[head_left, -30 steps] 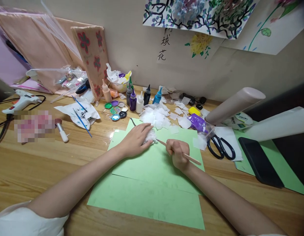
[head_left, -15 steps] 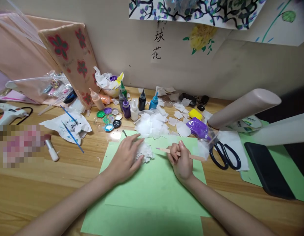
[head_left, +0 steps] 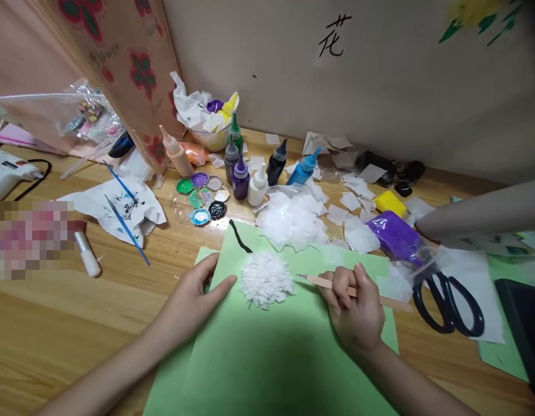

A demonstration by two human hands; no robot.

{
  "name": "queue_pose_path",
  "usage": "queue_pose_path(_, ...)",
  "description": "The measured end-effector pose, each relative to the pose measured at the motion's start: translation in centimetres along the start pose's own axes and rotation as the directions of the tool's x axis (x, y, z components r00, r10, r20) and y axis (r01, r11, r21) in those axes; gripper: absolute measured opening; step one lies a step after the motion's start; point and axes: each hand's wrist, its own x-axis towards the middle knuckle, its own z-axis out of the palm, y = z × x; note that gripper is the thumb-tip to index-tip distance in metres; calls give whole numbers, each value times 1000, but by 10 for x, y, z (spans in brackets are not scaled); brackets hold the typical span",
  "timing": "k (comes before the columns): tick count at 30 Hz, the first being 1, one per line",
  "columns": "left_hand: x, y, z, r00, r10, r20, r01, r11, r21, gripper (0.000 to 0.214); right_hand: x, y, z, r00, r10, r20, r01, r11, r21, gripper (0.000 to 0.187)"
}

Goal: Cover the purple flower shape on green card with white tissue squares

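A round white tuft of crumpled tissue pieces (head_left: 266, 279) sits on a light green sheet of paper (head_left: 267, 352), below a short black painted line (head_left: 238, 236). My left hand (head_left: 193, 297) lies flat and open on the sheet's left edge, just left of the tuft. My right hand (head_left: 353, 306) is closed round a thin wooden stick (head_left: 319, 281), whose tip points left and stops a little short of the tuft. A pile of white tissue squares (head_left: 293, 216) lies beyond the sheet.
Several paint bottles (head_left: 250, 173) and a paint palette (head_left: 201, 196) stand behind the sheet. Black scissors (head_left: 445, 303), purple clay in a bag (head_left: 395, 236) and a yellow block (head_left: 389, 202) lie right. Blue brushes (head_left: 127, 230), a white tube (head_left: 87, 260) and a glue gun (head_left: 10, 170) lie left.
My left hand has slid off the tissue tuft to the sheet's left edge, uncovering it. The stick's tip has drawn back from the tuft. The view has come closer and lower.
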Motion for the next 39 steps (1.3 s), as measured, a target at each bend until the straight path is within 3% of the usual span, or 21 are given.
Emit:
queue_pose_path(3,-3,-1,2,999,43,20,-45,996,82,23,-2,-2,1,999,25,30,-25,1000,14,57)
queue_pose_path(8,-5,-8,0,998,42,55,-39,998,-55,21,-10,-3,1,980,-53,193,52,999,9,59)
queue_pose_path(10,-5,-11,0,998,41,44,-39,998,-46,22,-13,-2,-1,942,-138,306,160,986,-48,55)
queue_pose_path(14,-5,-13,0,995,88,36,-86,996,-33,19,-13,-2,-8,816,-247,523,355,927,-117,48)
queue_pose_path(21,-4,-15,0,986,164,19,-164,986,-3,10,-17,-2,-11,747,-298,594,486,855,-182,49)
queue_pose_path(26,-4,-19,-1,988,152,12,-152,986,63,14,-14,-10,-18,802,-370,469,513,829,-223,49)
queue_pose_path(28,-4,-20,0,987,163,6,-163,982,100,15,-8,-20,-29,792,-382,476,540,803,-254,45)
queue_pose_path(29,-4,-20,1,985,172,0,-171,978,117,15,-5,-25,-36,813,-391,431,532,800,-278,41)
queue_pose_path(31,-3,-21,1,983,183,-14,-179,973,148,15,-2,-34,-53,891,-407,201,454,784,-424,11)
queue_pose_path(32,-3,-21,2,982,186,-22,-180,970,162,16,-3,-37,-62,917,-354,184,397,756,-520,8)
queue_pose_path(35,-2,-21,2,981,192,-33,-182,963,198,19,-12,-38,-83,953,-146,264,297,607,-737,26)
queue_pose_path(39,0,-21,3,975,219,-46,-202,947,249,24,-26,-24,-94,966,-54,252,240,546,-803,19)
